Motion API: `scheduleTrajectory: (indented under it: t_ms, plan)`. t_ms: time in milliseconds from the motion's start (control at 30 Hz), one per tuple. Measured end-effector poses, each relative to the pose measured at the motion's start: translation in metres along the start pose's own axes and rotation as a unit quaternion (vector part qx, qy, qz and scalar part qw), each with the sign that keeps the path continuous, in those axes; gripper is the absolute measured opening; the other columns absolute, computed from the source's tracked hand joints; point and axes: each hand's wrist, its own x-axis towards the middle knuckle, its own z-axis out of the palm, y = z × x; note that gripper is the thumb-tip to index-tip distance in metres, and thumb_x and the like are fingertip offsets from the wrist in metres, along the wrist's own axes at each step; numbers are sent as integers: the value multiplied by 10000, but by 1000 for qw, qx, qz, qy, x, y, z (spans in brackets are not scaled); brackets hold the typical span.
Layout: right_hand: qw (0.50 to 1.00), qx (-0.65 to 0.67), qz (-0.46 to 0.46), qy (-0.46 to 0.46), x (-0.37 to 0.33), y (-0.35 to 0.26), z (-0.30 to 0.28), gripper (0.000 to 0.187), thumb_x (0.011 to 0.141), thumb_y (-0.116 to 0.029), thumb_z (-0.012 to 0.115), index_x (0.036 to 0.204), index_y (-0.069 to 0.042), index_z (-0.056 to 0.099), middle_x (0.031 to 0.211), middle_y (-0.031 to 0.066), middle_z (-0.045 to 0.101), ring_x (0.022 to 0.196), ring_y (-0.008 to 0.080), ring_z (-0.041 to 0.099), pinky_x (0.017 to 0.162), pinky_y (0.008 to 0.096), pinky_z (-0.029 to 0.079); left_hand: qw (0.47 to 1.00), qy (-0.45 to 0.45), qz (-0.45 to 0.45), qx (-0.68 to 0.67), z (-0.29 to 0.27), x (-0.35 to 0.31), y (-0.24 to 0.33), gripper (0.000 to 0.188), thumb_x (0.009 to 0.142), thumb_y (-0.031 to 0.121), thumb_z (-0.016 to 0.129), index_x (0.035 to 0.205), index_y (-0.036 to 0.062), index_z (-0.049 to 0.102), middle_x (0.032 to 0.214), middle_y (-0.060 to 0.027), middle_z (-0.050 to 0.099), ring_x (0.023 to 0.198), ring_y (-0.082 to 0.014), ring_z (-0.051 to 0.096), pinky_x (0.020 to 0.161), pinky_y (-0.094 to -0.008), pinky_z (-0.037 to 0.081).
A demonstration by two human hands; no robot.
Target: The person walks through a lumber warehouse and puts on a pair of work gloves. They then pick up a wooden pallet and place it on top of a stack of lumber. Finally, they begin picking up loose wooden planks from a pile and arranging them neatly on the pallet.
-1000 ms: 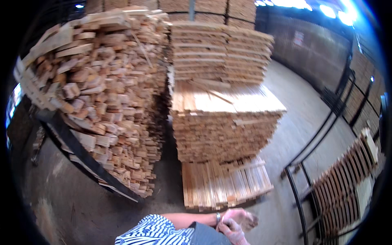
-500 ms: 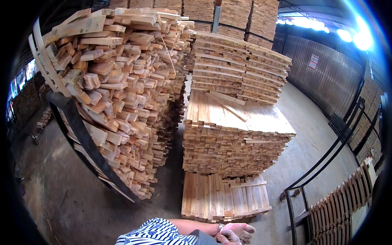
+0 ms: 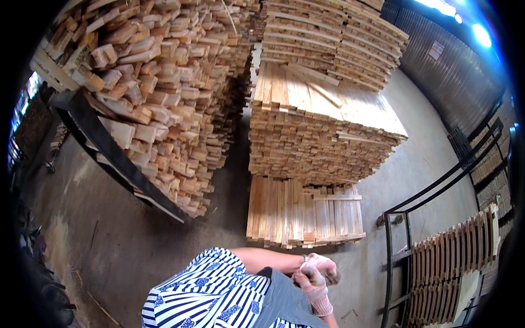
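One glove (image 3: 322,262) is getting fussed with, looks like: it's on the left hand (image 3: 328,268), half-curled, can't tell if holding anything. Right hand (image 3: 313,287) is curled against its wrist end, grip tightness unclear. Next move calls for a steady tug imo.

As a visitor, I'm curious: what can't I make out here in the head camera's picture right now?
All in the head view:
- Left hand: partly covered by the right hand, so what the fingertips grip, if anything, cannot be told.
- Right forearm: mostly cut off by the lower edge.
- Tall wood heap at left: its top is cut off by the upper edge.
- Wall sign: too small to read.
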Motion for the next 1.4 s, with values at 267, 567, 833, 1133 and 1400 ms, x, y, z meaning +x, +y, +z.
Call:
scheduleTrajectory:
  t_ms: [267, 567, 833, 1133, 1400]
  plan:
    - [999, -20, 25, 42, -4, -3, 0, 41, 959, -71, 613, 931, -41, 614, 781, 33, 642, 658, 78, 578, 598, 227, 483, 940, 45, -238, -239, 19, -27, 65, 913, 849, 785, 472, 1211, -42, 609, 1293, -171, 622, 1179, -236, 584, 1008, -386, 453]
    - [995, -81, 23, 55, 5, 2, -2, 91, 945, -137, 642, 933, -48, 625, 706, 66, 648, 632, 116, 633, 602, 284, 513, 972, 46, -114, -198, -12, 0, 4, 548, 936, 479, 575, 1247, 28, 581, 1319, -155, 560, 1187, -311, 554, 1013, -455, 451]
    - [980, -177, -57, 70, -8, 6, -11, 168, 936, -235, 630, 1016, -88, 617, 868, 179, 676, 863, 335, 691, 761, 426, 522, 957, 32, -159, -240, 17, -15, 35, 906, 920, 702, 433, 1530, 48, 292, 1626, -156, 192, 1477, -353, 194, 1174, -544, 191]
    - [978, -127, -102, 131, -15, 27, -20, 153, 934, -177, 638, 1028, -57, 633, 804, 141, 676, 736, 234, 677, 710, 362, 523, 926, 69, -235, -287, 19, 20, 35, 901, 943, 677, 434, 1477, -43, 344, 1568, -246, 272, 1436, -408, 275, 1160, -521, 270]
    - [962, -161, -19, 218, -20, 62, -24, 286, 943, -317, 592, 1113, -91, 631, 976, 200, 694, 968, 399, 664, 843, 462, 517, 924, 55, -259, -276, 45, 26, 19, 695, 989, 521, 475, 1438, -4, 407, 1430, -202, 477, 1311, -348, 461, 1111, -486, 363]
